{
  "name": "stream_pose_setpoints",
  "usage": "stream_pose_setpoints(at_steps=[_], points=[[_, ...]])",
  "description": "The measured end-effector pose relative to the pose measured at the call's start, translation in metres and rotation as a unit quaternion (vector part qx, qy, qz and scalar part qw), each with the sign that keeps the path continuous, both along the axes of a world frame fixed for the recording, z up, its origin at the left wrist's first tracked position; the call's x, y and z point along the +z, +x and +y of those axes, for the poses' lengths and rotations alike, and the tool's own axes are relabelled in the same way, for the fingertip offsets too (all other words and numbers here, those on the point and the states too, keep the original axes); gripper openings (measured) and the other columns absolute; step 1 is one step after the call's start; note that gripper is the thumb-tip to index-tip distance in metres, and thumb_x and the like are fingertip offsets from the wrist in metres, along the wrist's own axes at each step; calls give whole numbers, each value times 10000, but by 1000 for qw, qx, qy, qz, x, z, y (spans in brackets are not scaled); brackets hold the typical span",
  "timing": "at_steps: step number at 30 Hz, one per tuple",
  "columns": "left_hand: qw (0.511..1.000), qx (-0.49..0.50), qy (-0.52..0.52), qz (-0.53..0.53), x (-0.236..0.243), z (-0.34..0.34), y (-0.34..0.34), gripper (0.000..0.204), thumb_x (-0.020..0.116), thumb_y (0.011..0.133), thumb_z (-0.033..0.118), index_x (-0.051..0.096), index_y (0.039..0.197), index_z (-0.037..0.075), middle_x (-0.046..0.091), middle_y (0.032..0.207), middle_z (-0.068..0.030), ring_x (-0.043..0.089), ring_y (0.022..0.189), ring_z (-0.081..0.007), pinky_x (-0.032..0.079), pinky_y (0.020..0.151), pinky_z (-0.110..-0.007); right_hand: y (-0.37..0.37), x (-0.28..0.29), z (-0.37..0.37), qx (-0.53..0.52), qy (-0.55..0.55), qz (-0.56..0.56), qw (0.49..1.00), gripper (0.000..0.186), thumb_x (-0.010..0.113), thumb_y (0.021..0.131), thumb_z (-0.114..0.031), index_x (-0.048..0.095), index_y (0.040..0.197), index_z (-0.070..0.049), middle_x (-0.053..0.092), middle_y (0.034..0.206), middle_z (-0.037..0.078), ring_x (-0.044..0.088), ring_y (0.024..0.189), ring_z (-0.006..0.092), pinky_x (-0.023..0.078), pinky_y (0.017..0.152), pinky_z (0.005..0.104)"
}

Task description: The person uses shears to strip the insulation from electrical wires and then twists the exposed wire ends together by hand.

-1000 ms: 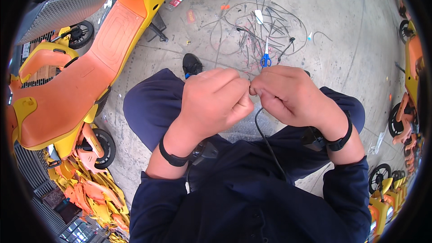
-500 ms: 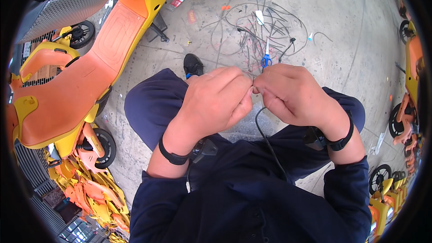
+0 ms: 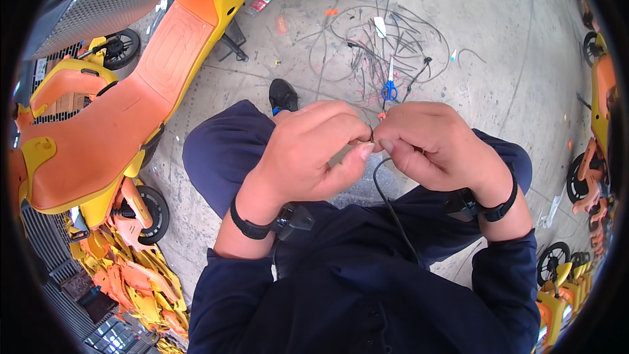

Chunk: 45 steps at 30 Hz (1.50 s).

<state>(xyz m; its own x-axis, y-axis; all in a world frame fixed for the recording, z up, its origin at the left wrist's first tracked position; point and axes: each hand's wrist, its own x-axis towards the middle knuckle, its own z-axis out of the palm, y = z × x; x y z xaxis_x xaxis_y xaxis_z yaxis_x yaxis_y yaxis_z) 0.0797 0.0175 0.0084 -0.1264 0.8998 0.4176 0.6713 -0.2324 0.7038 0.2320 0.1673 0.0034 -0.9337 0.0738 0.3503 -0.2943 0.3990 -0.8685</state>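
Note:
Above my lap, my left hand and my right hand meet fingertip to fingertip. A thin black cable loops up from my lap into the closed fingers of my right hand. My left thumb and forefinger pinch something tiny right at the right fingertips; it is too small to make out, and the cable's end is hidden. Just beyond my hands, blue-handled scissors lie on the floor, blades pointing away. A tangle of cut black cables spreads behind them.
A yellow and orange scooter body stands close on my left, with a heap of yellow and orange panels behind it. More scooters line the right edge. A plastic bottle lies far ahead on the concrete floor.
My left thumb has opened away from its curled fingers and reaches toward the right fingertips. Both hands have shifted slightly, and a small gap shows inside the left grip.

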Motion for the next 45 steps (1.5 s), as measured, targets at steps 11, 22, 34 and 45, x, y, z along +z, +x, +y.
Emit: stream_pose_setpoints(at_steps=[11, 22, 34, 45], points=[[995, 18, -9, 97, -6, 0, 4, 109, 652, 700, 81, 553, 746, 83, 526, 715, -44, 568, 606, -226, 366, 453, -333, 1, 0, -1, -32, 74, -1, 997, 139, 594, 750, 17, 600, 882, -26, 616, 783, 102, 602, 697, 307, 501, 602, 372], [993, 50, 69, 82, -7, 7, 8, 138, 653, 617, 32, 561, 702, 87, 516, 645, -30, 560, 571, -205, 403, 443, -299, 0, -3, -1, -7, 18, 3, 1000, 143, 588, 753, 24, 598, 892, -10, 600, 759, 113, 581, 668, 318, 483, 594, 372], [995, 67, 45, -50, -3, 1, -3, 42, 638, 790, 22, 604, 767, 18, 585, 699, -84, 545, 566, -181, 434, 505, -262, 7, 15, 8, -24, -35, -49, 998, 132, 533, 803, 34, 626, 869, -33, 630, 766, 84, 602, 642, 253, 474, 580, 318], [963, 40, -16, -266, -8, 1, 19, 125, 653, 872, 40, 667, 994, 14, 644, 858, -78, 595, 646, -102, 474, 545, -213, 10, 15, 3, -14, -234, -119, 965, 135, 510, 914, -29, 643, 906, -13, 618, 797, 12, 528, 677, 61, 422, 608, 227]])
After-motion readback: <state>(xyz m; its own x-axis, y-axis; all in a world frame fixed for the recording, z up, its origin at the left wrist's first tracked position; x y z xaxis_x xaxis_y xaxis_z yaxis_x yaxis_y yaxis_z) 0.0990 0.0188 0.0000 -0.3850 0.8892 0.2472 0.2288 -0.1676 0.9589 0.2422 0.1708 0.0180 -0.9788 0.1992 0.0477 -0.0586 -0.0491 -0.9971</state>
